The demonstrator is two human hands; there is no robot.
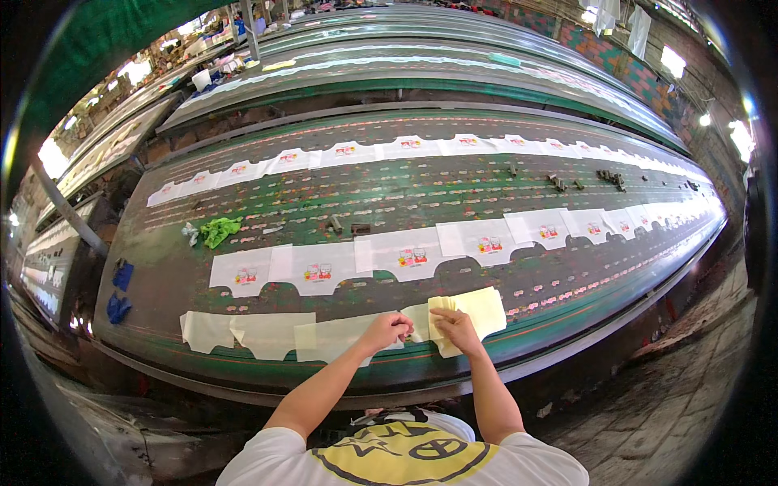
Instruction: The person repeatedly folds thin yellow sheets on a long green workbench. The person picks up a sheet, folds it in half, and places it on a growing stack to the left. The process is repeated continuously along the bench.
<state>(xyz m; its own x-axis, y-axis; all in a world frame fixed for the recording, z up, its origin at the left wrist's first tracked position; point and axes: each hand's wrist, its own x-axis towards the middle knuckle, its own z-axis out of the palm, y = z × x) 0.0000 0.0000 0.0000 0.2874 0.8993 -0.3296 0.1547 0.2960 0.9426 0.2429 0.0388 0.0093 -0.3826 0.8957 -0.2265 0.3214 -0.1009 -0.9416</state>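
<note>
A stack of pale yellow cut fabric pieces point(489, 306) lies near the front edge of the long table point(162, 267). My right hand point(457, 330) is on its left part, fingers bent and closed at the stack's edge. Just left of it, my left hand point(389, 330) has its fingers pinched together; what is between them is too small to tell. Between the hands a pale fabric piece point(417, 321) shows, partly covered. Leftward from my left hand runs a row of overlapping plain pale pieces point(271, 334), flat on the table.
Beyond lie two rows of white pieces with printed red-and-pink figures point(413, 253). A green crumpled cloth point(220, 232), blue crumpled items point(119, 308) and small dark blocks point(555, 183) sit on the table. More long tables point(389, 74) stand behind; a post point(69, 206) rises at left.
</note>
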